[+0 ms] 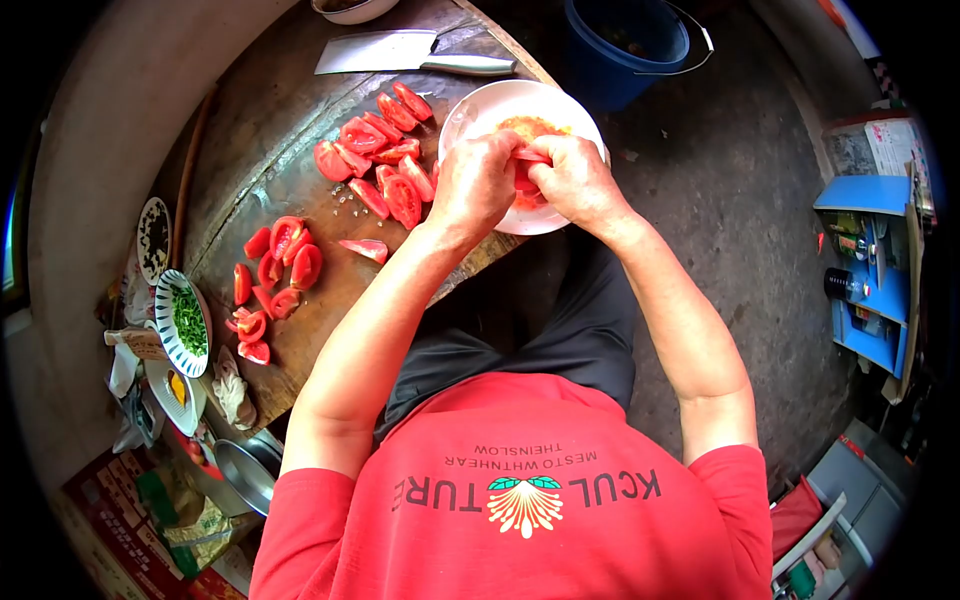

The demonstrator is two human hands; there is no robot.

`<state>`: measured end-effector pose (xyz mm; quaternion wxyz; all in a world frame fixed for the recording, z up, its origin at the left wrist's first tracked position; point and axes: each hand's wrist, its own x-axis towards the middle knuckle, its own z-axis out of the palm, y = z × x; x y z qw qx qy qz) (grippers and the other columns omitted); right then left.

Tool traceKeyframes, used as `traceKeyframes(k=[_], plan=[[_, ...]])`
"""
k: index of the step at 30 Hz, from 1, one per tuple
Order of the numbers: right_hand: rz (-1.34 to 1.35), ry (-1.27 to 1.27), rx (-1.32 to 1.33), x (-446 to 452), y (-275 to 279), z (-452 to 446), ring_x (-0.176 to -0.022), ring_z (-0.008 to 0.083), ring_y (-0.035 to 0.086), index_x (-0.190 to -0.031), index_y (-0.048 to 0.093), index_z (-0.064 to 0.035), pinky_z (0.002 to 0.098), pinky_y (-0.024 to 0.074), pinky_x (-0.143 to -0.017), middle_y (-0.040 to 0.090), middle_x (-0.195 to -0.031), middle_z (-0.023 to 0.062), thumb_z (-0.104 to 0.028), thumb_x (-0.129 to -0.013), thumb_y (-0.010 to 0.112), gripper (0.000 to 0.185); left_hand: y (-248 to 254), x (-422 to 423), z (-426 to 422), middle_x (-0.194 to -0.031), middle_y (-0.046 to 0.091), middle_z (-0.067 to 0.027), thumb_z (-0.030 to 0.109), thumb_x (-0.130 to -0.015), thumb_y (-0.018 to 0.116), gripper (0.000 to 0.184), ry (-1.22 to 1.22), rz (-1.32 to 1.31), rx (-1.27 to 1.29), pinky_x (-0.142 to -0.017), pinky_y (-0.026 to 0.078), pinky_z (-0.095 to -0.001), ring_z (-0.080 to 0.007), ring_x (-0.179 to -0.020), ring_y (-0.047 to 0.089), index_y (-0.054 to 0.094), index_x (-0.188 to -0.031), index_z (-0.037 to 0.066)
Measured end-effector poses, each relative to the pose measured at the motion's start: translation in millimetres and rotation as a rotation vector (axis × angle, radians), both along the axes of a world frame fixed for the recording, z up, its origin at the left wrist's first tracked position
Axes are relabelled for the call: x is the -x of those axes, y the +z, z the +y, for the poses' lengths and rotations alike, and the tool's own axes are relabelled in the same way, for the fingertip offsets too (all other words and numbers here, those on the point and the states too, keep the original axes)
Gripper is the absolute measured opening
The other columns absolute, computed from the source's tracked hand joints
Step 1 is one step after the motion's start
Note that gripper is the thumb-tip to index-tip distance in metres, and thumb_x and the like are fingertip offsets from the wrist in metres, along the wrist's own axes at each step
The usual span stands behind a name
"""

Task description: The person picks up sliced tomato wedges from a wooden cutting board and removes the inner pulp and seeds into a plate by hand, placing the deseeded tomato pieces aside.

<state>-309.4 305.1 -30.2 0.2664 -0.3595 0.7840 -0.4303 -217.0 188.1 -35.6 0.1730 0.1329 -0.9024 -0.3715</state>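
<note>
Over a white bowl (584,112), both hands are closed around a piece of tomato (524,180). My left hand (476,186) pinches it from the left, and my right hand (582,182) grips it from the right with the fingertips close together. Orange-red pulp and juice (535,126) lie in the bowl below. Left of my left hand, a group of cut tomato wedges (404,202) rests on the wooden table (340,300). A single wedge (364,249) lies apart, and farther left is a second group of wedges (305,266).
A cleaver (380,52) lies at the table's far end. Beyond the bowl stands a blue bucket (610,75). At the left are a bowl of chopped greens (188,320), a dish of dark and pale bits (154,240) and a metal pan (243,475). A blue shelf (870,195) stands right.
</note>
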Motion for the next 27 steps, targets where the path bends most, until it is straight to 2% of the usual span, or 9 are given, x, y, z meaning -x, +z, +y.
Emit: traceKeyframes(k=[6, 9, 10, 13, 17, 19, 21, 25, 27], plan=[[0.126, -0.066, 0.031, -4, 8, -1, -0.088, 0.0325, 0.064, -0.099, 0.066, -0.0017, 0.0368, 0.0496, -0.082, 0.066, -0.092, 0.0206, -0.006, -0.080, 0.059, 0.020, -4, 1, 1, -0.083, 0.068, -0.0161, 0.003, -0.083, 0.058, 0.021, 0.065, 0.047, -0.055, -0.067, 0.052, -0.0318, -0.0220, -0.073, 0.067, 0.066, -0.102, 0.002], [0.080, -0.145, 0.130, -2, 6, 1, -0.089, 0.0321, 0.064, -0.098, 0.066, -0.0020, 0.0353, 0.0501, -0.082, 0.066, -0.092, 0.0197, -0.006, -0.081, 0.058, 0.019, 2, 1, -5, -0.084, 0.068, -0.0098, 0.007, -0.087, 0.058, 0.021, 0.068, -0.057, -0.379, -0.066, 0.052, -0.0259, -0.0130, -0.073, 0.064, 0.065, -0.107, 0.001], [0.048, -0.165, 0.168, -1, 7, 1, -0.090, 0.0320, 0.065, -0.098, 0.066, -0.0021, 0.0348, 0.0503, -0.082, 0.066, -0.092, 0.0194, -0.006, -0.081, 0.058, 0.018, 12, 0, -7, -0.087, 0.066, -0.0056, 0.012, -0.091, 0.056, 0.025, 0.049, -0.125, -0.662, -0.065, 0.051, -0.0225, -0.0087, -0.074, 0.061, 0.062, -0.110, -0.002], [0.075, -0.226, 0.236, -5, 19, 0, -0.089, 0.0319, 0.065, -0.098, 0.065, -0.0014, 0.0345, 0.0509, -0.080, 0.066, -0.091, 0.0189, -0.006, -0.083, 0.057, 0.017, 19, -5, -6, -0.091, 0.066, -0.0058, 0.014, -0.092, 0.054, 0.028, 0.066, -0.030, -0.873, -0.068, 0.053, -0.0244, -0.0115, -0.077, 0.063, 0.059, -0.112, -0.006], [0.445, -0.188, 0.436, -10, 26, -5, -0.085, 0.0334, 0.064, -0.098, 0.063, 0.0002, 0.0367, 0.0512, -0.076, 0.066, -0.089, 0.0196, -0.009, -0.086, 0.055, 0.017, 16, -9, -4, -0.109, 0.061, -0.0132, 0.019, -0.095, 0.050, 0.036, 0.002, 0.098, -1.342, -0.077, 0.056, -0.0340, -0.0195, -0.089, 0.064, 0.051, -0.122, -0.005], [0.320, -0.130, 0.113, -4, -2, -6, -0.081, 0.0346, 0.064, -0.091, 0.063, -0.0004, 0.0393, 0.0504, -0.074, 0.065, -0.084, 0.0192, -0.006, -0.085, 0.056, 0.011, 11, -5, 3, -0.117, 0.056, -0.0141, 0.020, -0.096, 0.048, 0.039, 0.101, -0.006, -1.235, -0.076, 0.056, -0.0361, -0.0220, -0.092, 0.063, 0.047, -0.127, -0.002], [0.344, -0.216, 0.205, -7, 15, -9, -0.082, 0.0344, 0.064, -0.091, 0.063, -0.0003, 0.0377, 0.0508, -0.074, 0.065, -0.086, 0.0188, -0.004, -0.085, 0.056, 0.011, -10, -7, 2, -0.116, 0.056, -0.0141, 0.022, -0.096, 0.048, 0.040, 0.164, -0.038, -0.971, -0.074, 0.056, -0.0367, -0.0228, -0.090, 0.063, 0.046, -0.128, -0.002], [0.459, -0.252, 0.432, -16, 47, -14, -0.081, 0.0342, 0.064, -0.091, 0.064, 0.0006, 0.0361, 0.0514, -0.071, 0.065, -0.088, 0.0183, -0.002, -0.084, 0.056, 0.011, 11, -14, -2, -0.112, 0.056, -0.0153, 0.024, -0.097, 0.046, 0.038, 0.253, 0.066, -1.368, -0.069, 0.057, -0.0364, -0.0258, -0.090, 0.063, 0.048, -0.122, -0.004], [0.446, -0.211, 0.216, -6, 1, -12, -0.081, 0.0335, 0.064, -0.091, 0.064, 0.0003, 0.0356, 0.0513, -0.071, 0.065, -0.087, 0.0180, -0.001, -0.084, 0.056, 0.010, 12, -18, -2, -0.107, 0.057, -0.0148, 0.024, -0.097, 0.045, 0.038, 0.281, 0.056, -1.344, -0.069, 0.057, -0.0353, -0.0260, -0.089, 0.063, 0.047, -0.123, -0.004]])
